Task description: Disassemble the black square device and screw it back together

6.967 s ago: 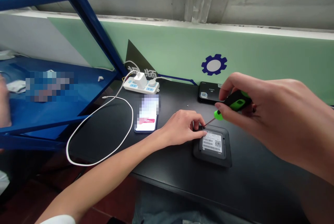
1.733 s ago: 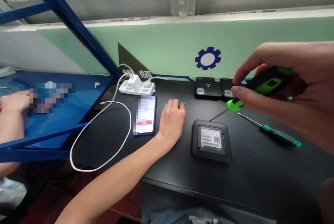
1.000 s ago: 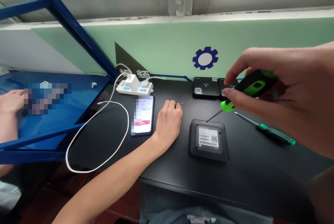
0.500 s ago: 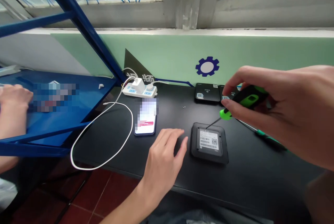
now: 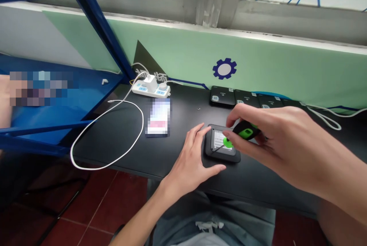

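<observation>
My right hand (image 5: 276, 142) grips a screwdriver with a black and lime-green handle (image 5: 246, 130). Its thin shaft (image 5: 220, 147) slants down onto a flat black square device (image 5: 222, 157) with a white barcode label, and the tip is hidden near the device's left corner. My left hand (image 5: 192, 158) lies spread on the tabletop, its fingertips and thumb at the device's left and lower edges. A tiny screw (image 5: 198, 108) rests on the black table (image 5: 177, 162) behind that hand.
Several similar black devices (image 5: 222, 96) line the table's back edge, with a white cable (image 5: 323, 118) to the right. A phone (image 5: 157, 118), power strip (image 5: 150, 89) and looped white cable (image 5: 106, 139) lie left. A blue shelf (image 5: 57, 116) and a co-worker's arm (image 5: 4, 93) are further left.
My right hand has brought the screwdriver down from above onto the device. My left hand has moved from the table's front to the device's edge. The view has tilted and shows more table.
</observation>
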Tool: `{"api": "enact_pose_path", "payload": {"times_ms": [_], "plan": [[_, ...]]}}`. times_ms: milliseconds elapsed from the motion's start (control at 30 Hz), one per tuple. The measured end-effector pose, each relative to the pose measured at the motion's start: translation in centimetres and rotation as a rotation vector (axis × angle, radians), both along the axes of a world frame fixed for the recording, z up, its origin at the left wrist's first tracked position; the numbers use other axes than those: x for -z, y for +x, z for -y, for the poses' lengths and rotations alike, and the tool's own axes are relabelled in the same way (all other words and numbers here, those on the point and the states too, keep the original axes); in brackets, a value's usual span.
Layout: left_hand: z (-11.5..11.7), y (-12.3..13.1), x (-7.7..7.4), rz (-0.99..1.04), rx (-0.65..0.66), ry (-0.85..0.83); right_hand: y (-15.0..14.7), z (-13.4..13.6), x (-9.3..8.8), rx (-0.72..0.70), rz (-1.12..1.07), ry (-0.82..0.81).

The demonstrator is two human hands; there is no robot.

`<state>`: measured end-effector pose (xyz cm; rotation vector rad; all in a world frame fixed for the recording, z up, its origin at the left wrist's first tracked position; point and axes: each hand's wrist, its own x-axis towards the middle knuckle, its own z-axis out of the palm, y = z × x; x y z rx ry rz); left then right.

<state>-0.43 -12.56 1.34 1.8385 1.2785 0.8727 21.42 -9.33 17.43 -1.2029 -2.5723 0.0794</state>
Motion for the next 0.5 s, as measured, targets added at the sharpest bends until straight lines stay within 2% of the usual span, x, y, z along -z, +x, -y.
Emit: {"api": "enact_pose_path", "payload": {"times_ms": [167, 500], "plan": [[-1.2, 0.4, 0.1, -0.001, 0.101, -0.030, 0.2, 0.2, 0.6, 0.057, -0.007, 0.018], [-1.6, 0.9, 1.1, -0.069, 0.086, 0.085, 0.1, 0.0, 0.4, 0.111, 0.022, 0.027]]}}
